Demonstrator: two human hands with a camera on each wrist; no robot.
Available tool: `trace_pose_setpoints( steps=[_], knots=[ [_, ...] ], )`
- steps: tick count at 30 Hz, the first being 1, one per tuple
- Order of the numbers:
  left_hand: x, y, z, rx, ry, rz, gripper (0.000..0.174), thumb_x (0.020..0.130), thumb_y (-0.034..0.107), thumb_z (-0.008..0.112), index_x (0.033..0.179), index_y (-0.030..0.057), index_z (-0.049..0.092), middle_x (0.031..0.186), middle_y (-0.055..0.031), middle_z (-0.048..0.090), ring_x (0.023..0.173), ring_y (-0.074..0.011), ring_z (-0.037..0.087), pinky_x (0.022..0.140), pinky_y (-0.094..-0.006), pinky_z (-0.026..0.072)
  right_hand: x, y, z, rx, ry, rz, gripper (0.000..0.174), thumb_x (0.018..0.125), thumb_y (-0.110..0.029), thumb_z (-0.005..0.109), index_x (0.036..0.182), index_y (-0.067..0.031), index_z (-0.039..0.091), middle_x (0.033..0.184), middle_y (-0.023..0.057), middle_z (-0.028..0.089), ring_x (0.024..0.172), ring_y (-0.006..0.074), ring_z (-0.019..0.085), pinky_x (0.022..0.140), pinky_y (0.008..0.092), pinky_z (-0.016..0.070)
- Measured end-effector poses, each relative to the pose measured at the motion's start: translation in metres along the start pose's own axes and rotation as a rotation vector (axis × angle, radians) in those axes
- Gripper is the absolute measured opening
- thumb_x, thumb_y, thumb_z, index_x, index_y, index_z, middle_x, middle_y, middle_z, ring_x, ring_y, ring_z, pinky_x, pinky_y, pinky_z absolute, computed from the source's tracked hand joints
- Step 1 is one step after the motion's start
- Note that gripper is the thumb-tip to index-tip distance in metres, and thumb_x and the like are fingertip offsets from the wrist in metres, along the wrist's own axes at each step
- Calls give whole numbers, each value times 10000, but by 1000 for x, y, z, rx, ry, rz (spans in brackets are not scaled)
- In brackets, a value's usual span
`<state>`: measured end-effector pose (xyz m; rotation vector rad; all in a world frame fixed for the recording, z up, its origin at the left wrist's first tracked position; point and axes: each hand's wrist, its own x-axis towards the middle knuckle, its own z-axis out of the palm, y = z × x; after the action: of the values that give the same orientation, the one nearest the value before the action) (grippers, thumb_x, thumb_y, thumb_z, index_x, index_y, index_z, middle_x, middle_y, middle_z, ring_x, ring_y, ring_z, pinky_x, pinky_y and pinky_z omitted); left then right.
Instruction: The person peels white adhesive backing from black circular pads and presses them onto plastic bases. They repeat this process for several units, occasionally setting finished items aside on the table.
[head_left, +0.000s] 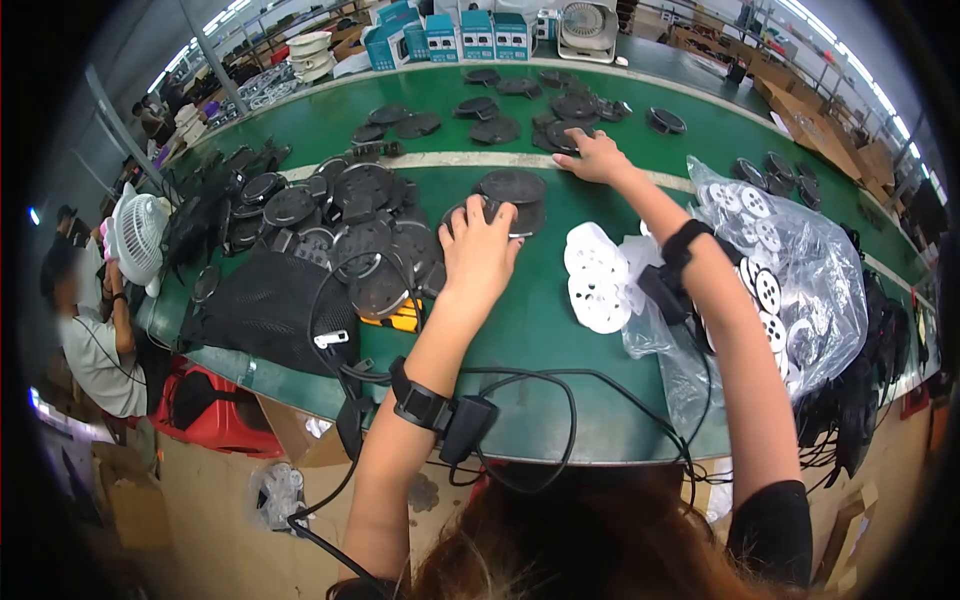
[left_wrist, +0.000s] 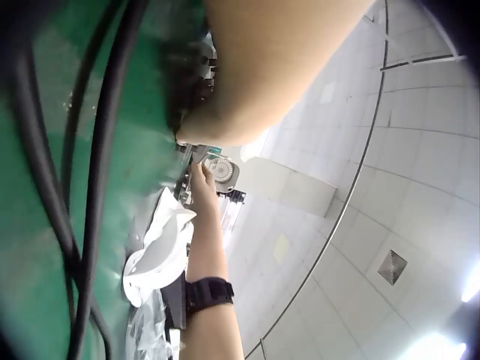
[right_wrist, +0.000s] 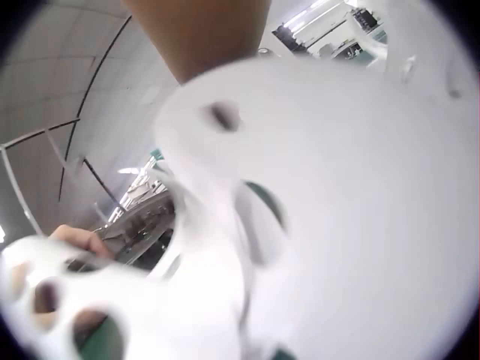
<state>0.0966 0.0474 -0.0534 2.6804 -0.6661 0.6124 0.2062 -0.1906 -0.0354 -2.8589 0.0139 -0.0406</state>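
Note:
My left hand (head_left: 478, 250) rests with spread fingers on a black round plastic part (head_left: 527, 218), near the middle of the green table. Another black disc (head_left: 510, 185) lies against the far side of that part. Farther out, my right hand (head_left: 597, 158) reaches across the pale strip to a black round part (head_left: 570, 135), its thumb and fingers apart at the near edge. White perforated discs (head_left: 597, 280) lie stacked below my right forearm. In the right wrist view, the white discs (right_wrist: 360, 195) fill most of the picture and hide my right fingers.
A heap of black round parts (head_left: 365, 200) and a black mesh bag (head_left: 270, 305) lie on the left. At right sits a clear plastic bag (head_left: 830, 290) of white discs. Cables (head_left: 570, 375) cross the near edge. Blue boxes (head_left: 478, 38) stand behind. A person (head_left: 105, 360) sits far left.

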Motion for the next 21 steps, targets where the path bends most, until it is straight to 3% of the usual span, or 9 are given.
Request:
trace_pose_setpoints(
  steps=[3, 4, 6, 8, 10, 12, 14, 18, 21],
  knots=[
    [-3, 1, 3, 48, 28, 15, 365, 725, 215, 659, 1038, 166, 476, 1114, -152, 411, 1054, -337, 432, 847, -506, 358, 23, -10, 7, -59, 141, 135, 763, 743, -610, 537, 1343, -190, 324, 1358, 274, 253, 1270, 450, 217, 926, 643, 251],
    [-3, 1, 4, 58, 23, 17, 375, 732, 225, 651, 1053, 164, 467, 1125, -154, 404, 1061, -343, 423, 844, -520, 353, 26, -13, 5, -57, 144, 118, 763, 743, -610, 537, 1343, -190, 324, 1358, 274, 253, 1270, 450, 217, 926, 643, 251],
    [-4, 3, 7, 86, 37, 10, 381, 736, 233, 646, 1061, 158, 462, 1137, -156, 399, 1071, -346, 416, 845, -531, 348, 32, -19, 2, -110, 63, 259, 790, 720, -635, 546, 1341, -199, 325, 1359, 263, 254, 1258, 451, 240, 931, 618, 274],
    [-3, 5, 8, 97, 27, -17, 401, 741, 242, 639, 1086, 146, 460, 1156, -161, 396, 1088, -351, 404, 861, -553, 334, 42, -14, 5, -186, 96, 262, 760, 733, -608, 553, 1311, -156, 356, 1259, 269, 401, 1168, 435, 397, 889, 552, 379],
    [-2, 4, 10, 84, 0, -34, 416, 748, 242, 632, 1110, 142, 454, 1190, -178, 390, 1105, -369, 397, 875, -571, 322, 49, -8, 4, -285, 98, 45, 650, 787, -515, 541, 1213, -42, 413, 1055, 251, 561, 979, 383, 563, 794, 458, 477],
    [-3, 4, 15, 81, 1, -52, 443, 758, 246, 621, 1149, 142, 442, 1233, -194, 373, 1124, -392, 387, 892, -590, 307, 57, 1, 17, -423, 191, -112, 516, 827, -414, 518, 1073, 35, 464, 875, 213, 625, 819, 356, 620, 719, 418, 507],
    [-3, 5, 10, 68, -78, -66, 489, 783, 262, 597, 1219, 144, 409, 1274, -209, 344, 1154, -420, 370, 913, -612, 281, 51, -4, 12, -466, 185, -193, 432, 840, -352, 501, 995, 51, 488, 851, 212, 627, 799, 354, 622, 700, 428, 509],
    [-3, 5, 9, 58, -106, -64, 496, 786, 238, 590, 1229, 126, 398, 1281, -220, 331, 1159, -438, 363, 921, -624, 261, 24, -34, -14, -389, 175, -260, 406, 844, -308, 492, 1041, 47, 507, 765, 241, 613, 756, 376, 614, 679, 446, 501],
    [-4, 8, 9, 54, -105, -73, 506, 780, 213, 586, 1236, 117, 388, 1282, -231, 323, 1177, -445, 334, 933, -630, 236, 0, -63, -27, 17, 211, -437, 392, 843, -318, 525, 1031, 23, 567, 718, 249, 603, 743, 377, 608, 657, 422, 485]
  ],
)
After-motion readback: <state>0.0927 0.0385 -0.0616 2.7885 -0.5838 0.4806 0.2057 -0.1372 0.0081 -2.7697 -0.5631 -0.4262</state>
